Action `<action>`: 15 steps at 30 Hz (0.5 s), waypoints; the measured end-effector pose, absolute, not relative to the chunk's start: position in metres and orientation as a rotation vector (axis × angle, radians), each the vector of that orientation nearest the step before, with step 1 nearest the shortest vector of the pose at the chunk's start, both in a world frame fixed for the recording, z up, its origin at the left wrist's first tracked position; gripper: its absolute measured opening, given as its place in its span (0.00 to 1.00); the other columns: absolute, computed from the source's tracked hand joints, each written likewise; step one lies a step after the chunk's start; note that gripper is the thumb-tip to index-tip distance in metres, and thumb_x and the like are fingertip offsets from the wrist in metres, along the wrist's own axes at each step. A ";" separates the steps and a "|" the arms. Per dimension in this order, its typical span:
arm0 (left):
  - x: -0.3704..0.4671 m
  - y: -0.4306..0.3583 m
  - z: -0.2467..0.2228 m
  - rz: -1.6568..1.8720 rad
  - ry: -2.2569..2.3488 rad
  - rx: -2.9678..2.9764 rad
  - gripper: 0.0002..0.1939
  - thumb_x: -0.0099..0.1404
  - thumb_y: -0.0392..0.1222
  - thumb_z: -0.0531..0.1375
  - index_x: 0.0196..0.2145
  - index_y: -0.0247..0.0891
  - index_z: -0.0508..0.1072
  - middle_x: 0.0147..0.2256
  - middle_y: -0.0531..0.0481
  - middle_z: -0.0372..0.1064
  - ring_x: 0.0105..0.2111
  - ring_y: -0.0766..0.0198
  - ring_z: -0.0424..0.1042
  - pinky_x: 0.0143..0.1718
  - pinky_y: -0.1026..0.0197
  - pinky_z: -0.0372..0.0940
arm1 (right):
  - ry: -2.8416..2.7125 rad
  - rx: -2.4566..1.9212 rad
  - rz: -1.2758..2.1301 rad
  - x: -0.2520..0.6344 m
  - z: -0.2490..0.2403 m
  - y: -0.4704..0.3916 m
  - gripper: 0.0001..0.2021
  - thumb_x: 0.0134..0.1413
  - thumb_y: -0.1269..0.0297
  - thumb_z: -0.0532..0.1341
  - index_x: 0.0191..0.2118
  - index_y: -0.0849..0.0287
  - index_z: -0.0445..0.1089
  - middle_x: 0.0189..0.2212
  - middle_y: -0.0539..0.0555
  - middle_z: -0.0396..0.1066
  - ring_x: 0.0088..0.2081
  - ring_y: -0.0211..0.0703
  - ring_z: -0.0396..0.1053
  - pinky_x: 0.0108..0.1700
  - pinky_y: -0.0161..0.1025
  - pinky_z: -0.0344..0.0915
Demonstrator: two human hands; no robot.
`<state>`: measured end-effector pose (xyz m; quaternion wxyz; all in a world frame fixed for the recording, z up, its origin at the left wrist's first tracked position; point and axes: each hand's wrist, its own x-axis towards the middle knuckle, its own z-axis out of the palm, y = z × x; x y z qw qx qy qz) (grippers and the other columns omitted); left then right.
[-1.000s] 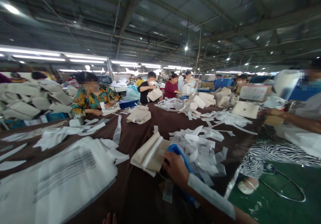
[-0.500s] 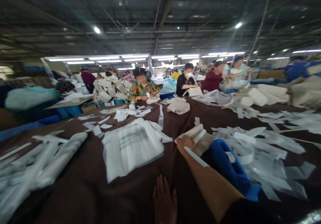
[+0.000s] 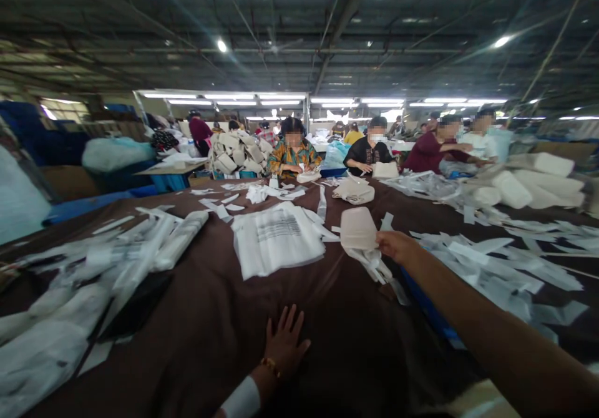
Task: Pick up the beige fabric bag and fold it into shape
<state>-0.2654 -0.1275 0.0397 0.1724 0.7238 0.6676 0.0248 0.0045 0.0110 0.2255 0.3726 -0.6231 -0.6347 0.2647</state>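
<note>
My right hand [image 3: 393,246] reaches out over the table, closed on the right edge of a folded beige fabric piece [image 3: 358,226]. This piece has a rounded upper end, and pale strips [image 3: 377,268] dangle below it. My left hand [image 3: 286,343] rests on the brown cloth [image 3: 210,343] with fingers spread, holding nothing. A bracelet circles its wrist and a white band shows on the forearm. Beyond it lies a stack of clear plastic bags [image 3: 276,252] with dark printed lines. Mostly covered by my right forearm is a blue tool [image 3: 428,309].
Loose clear plastic strips [image 3: 496,268] cover the right side; rolled plastic [image 3: 180,240] and more strips lie left. Another folded beige piece [image 3: 353,190] sits farther back. Across the table, a person in a patterned top [image 3: 294,153] and others handle beige pieces.
My right hand has brought the beige piece up from beside the blue tool, and it now hangs upright. My left hand has spread its fingers. The view has swung left.
</note>
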 end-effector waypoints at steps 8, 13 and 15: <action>-0.364 -0.210 0.050 1.217 1.721 1.598 0.35 0.65 0.52 0.47 0.64 0.45 0.36 0.66 0.48 0.36 0.65 0.59 0.41 0.64 0.49 0.45 | -2.510 -1.205 0.527 -0.036 0.143 -0.103 0.17 0.38 0.78 0.55 0.38 0.61 0.70 0.33 0.52 0.69 0.34 0.41 0.66 0.38 0.35 0.62; -0.349 -0.213 0.058 1.176 1.913 1.777 0.30 0.59 0.52 0.57 0.57 0.40 0.60 0.56 0.42 0.61 0.56 0.52 0.61 0.59 0.44 0.57 | -2.537 -1.057 0.318 -0.065 0.090 -0.121 0.18 0.51 0.73 0.53 0.48 0.60 0.66 0.49 0.59 0.64 0.51 0.49 0.60 0.54 0.46 0.59; -0.347 -0.204 0.061 1.173 1.933 1.791 0.25 0.60 0.54 0.56 0.52 0.39 0.66 0.47 0.44 0.69 0.49 0.55 0.68 0.54 0.48 0.63 | -2.487 -0.978 0.356 -0.075 0.083 -0.118 0.15 0.55 0.66 0.55 0.49 0.59 0.66 0.49 0.58 0.64 0.53 0.51 0.58 0.55 0.48 0.58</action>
